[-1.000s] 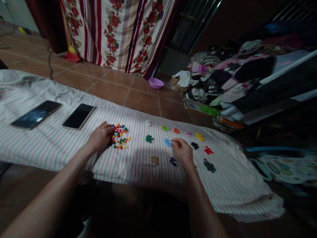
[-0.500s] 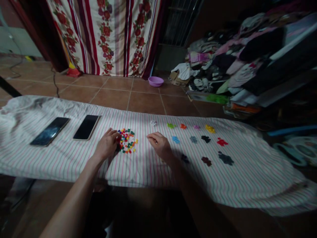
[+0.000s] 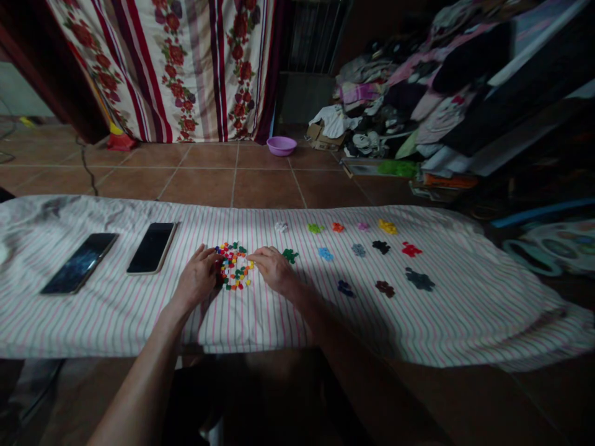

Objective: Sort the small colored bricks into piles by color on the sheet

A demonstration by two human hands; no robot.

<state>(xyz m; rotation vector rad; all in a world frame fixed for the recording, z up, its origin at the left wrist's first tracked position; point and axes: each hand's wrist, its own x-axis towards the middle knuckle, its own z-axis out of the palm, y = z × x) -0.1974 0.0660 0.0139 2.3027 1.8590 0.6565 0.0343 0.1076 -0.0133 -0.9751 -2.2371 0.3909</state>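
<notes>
Pieces (image 3: 236, 271) in mixed colours lie loose on the striped cloth (image 3: 260, 322), left of its middle; the left hand (image 3: 198, 275), half curled, touches their left side, its grip hidden; the right hand (image 3: 274, 267) reaches their right side, fingers bunched, hold unclear; glossy flat phones (image 3: 151, 248) lie toward the cloth's left edge; single-colour heaps (image 3: 419, 279) dot its right half.

Narrow gap over pieces (image 3: 237, 270) between hands (image 3: 198, 275) (image 3: 275, 270)

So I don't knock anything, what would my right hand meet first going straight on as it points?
Your right hand would likely meet the mixed colored pieces, just at its fingertips; whether it touches them is unclear.
</notes>
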